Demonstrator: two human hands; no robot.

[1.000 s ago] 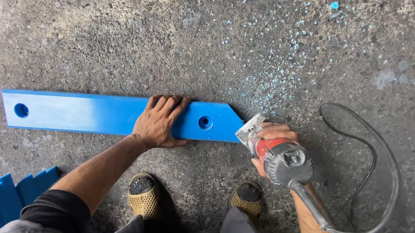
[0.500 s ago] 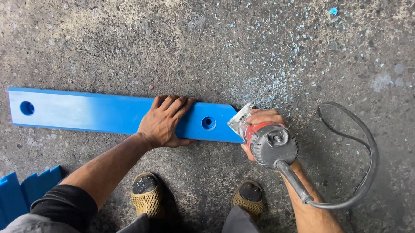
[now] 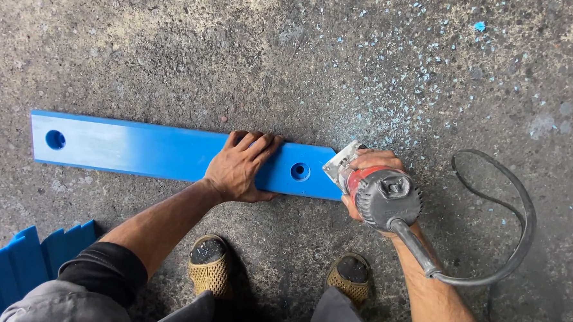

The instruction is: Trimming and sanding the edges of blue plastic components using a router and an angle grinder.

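A long blue plastic bar (image 3: 138, 148) with a round hole near each end lies flat on the concrete floor. My left hand (image 3: 240, 167) presses down flat on it, fingers spread, just left of the right-hand hole (image 3: 299, 171). My right hand (image 3: 364, 177) grips a red and grey power trimmer (image 3: 381, 194), held upright with its clear base plate against the bar's right end. The trimmer's body hides most of that hand.
The trimmer's grey cord (image 3: 509, 235) loops over the floor to the right. Pale blue shavings (image 3: 419, 91) are scattered on the concrete beyond the bar's end. More blue pieces (image 3: 27, 262) lie at the lower left. My two shoes (image 3: 208, 264) are just below the bar.
The trimmer has moved left along the bar's right end, and the pointed tip is now hidden under its base. My left hand has stayed pressed on the bar.
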